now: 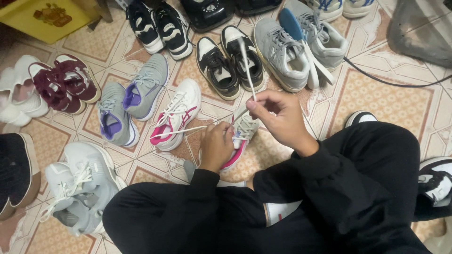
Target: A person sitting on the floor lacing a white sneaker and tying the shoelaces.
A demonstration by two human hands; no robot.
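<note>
A white and pink shoe [240, 136] is steadied on the floor tiles [376, 99] by the closed left hand [215, 146], while its lace [246, 66] is pinched and drawn upward by the right hand [278, 118]. The lace could be pulled out of an eyelet if tugged too hard, or slip from the pinch

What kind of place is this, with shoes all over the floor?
Probably a home floor or a small shoe-cleaning or repair corner. Many pairs of sneakers lie on a patterned tile floor, and the seated person's hands, right hand and left hand, are lacing a white-and-pink shoe.
</note>
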